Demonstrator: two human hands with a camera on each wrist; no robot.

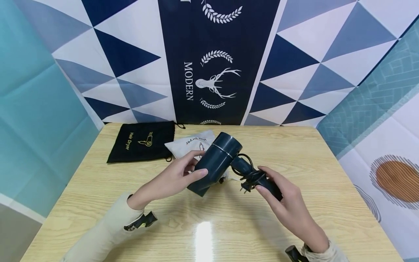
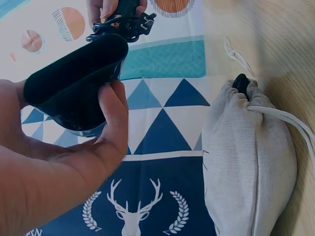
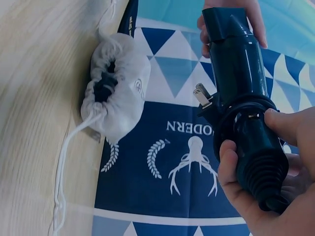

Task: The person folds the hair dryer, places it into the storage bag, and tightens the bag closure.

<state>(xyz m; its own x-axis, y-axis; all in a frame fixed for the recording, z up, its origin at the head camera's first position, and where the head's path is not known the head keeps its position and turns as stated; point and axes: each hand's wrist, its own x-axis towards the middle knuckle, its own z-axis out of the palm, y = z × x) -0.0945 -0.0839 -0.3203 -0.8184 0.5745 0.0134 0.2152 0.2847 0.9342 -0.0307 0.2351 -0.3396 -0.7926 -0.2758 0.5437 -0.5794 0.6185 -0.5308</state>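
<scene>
A dark, glossy hair dryer [image 1: 216, 160] is held above the table by both hands. My left hand [image 1: 176, 178] grips its barrel near the flat nozzle [image 2: 78, 69], thumb on one side and fingers on the other. Around the handle, my right hand [image 1: 289, 200] curls its thumb and fingers. The black cord [image 1: 253, 176] is wound about that handle, with the two-pin plug [image 3: 203, 96] sticking out. Behind and below the dryer lies a pale drawstring bag [image 1: 184, 143] printed "Hair Dryer". Something dark shows in its gathered mouth in both wrist views.
A black drawstring bag [image 1: 147, 145], also printed "Hair Dryer", lies flat at the back left of the wooden table [image 1: 157, 236]. Patterned cloth [image 1: 209, 43] hangs upright along the table's back edge. White drawstrings [image 3: 61, 167] trail from the pale bag.
</scene>
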